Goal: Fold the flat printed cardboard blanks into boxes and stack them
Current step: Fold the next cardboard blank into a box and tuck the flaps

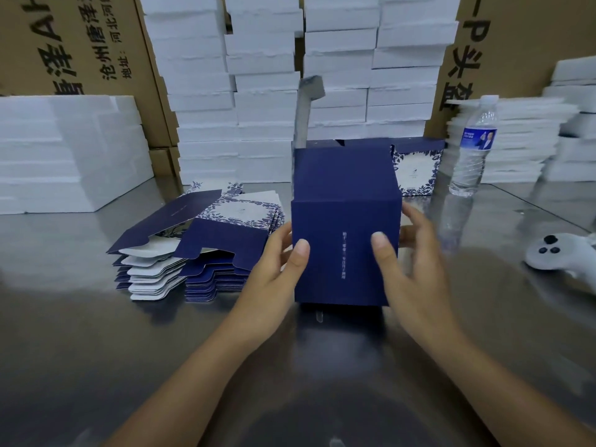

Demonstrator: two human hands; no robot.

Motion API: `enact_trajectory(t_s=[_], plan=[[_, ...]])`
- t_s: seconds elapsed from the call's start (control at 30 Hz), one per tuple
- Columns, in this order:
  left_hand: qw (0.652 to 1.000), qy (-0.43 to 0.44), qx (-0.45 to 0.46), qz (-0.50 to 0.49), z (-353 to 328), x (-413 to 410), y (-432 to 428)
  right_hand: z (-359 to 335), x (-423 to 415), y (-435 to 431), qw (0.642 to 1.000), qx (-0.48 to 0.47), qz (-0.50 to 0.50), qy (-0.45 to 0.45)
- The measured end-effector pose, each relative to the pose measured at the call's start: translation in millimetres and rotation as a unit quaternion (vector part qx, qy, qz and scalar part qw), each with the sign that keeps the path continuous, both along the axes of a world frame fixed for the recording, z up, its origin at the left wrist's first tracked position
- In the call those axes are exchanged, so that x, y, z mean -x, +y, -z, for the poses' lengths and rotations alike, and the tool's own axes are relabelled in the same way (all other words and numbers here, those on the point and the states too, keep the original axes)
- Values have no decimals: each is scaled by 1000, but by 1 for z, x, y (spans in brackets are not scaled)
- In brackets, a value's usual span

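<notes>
The left hand point(274, 256) and right hand point(409, 253) grip the blue box point(345, 221) by its sides, flat blanks point(200, 240) piled at its nine o'clock.

Blurred flap point(308, 108) above box point(345, 227)

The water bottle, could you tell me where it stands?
Head view, right side: the water bottle stands upright on the metal table, just right of the floral box.
</notes>
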State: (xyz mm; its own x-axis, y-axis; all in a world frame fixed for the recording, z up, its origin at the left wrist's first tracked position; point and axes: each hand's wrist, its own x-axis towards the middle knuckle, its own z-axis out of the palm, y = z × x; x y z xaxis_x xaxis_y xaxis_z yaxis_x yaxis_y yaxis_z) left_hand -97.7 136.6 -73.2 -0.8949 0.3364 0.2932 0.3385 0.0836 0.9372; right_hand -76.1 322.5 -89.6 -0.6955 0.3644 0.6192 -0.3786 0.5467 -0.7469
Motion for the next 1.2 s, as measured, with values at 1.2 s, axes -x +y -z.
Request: enact_trajectory(t_s=[1.2], plan=[[987, 125, -92, -49, -19, -24, 22, -31, -18, -36, 810, -471, 89, 337]])
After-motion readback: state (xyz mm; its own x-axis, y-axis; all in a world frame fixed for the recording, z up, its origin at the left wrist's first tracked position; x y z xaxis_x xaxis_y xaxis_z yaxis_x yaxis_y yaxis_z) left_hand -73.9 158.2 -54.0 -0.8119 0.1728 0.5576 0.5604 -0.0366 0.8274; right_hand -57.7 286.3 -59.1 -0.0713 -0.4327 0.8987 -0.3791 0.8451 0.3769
